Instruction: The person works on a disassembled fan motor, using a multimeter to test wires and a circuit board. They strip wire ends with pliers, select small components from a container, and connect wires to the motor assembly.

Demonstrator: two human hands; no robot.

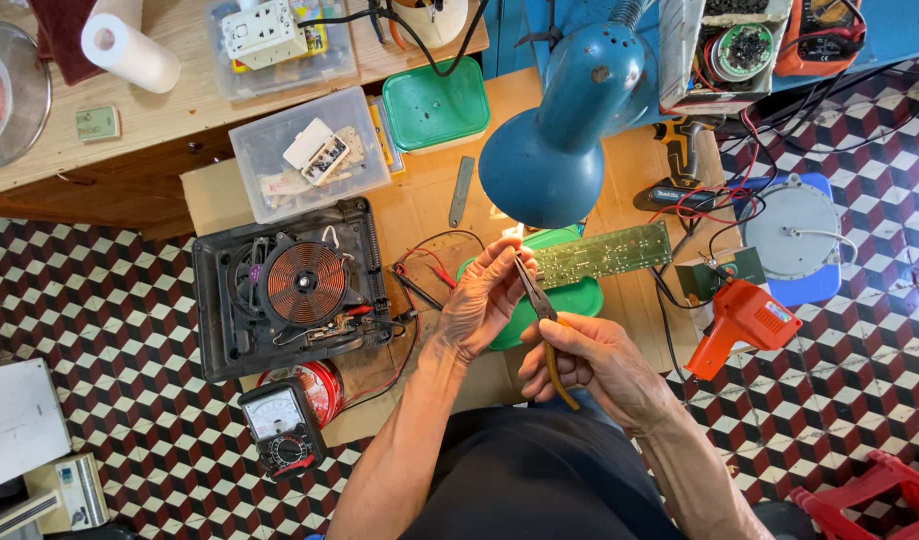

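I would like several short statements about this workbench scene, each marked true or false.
1. The right hand holds pliers with yellow handles. True.
2. The left hand rests flat on the multimeter. False: it is raised at the plier tips, beside the green circuit board.
3. The copper coil sits in an opened black housing. True.
4. The desk lamp is red. False: it is blue.
5. The orange soldering gun lies left of the coil. False: it lies far to its right.

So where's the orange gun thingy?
The orange soldering gun lies on the right of the head view, beside the person's right hand and just below the long green circuit board.
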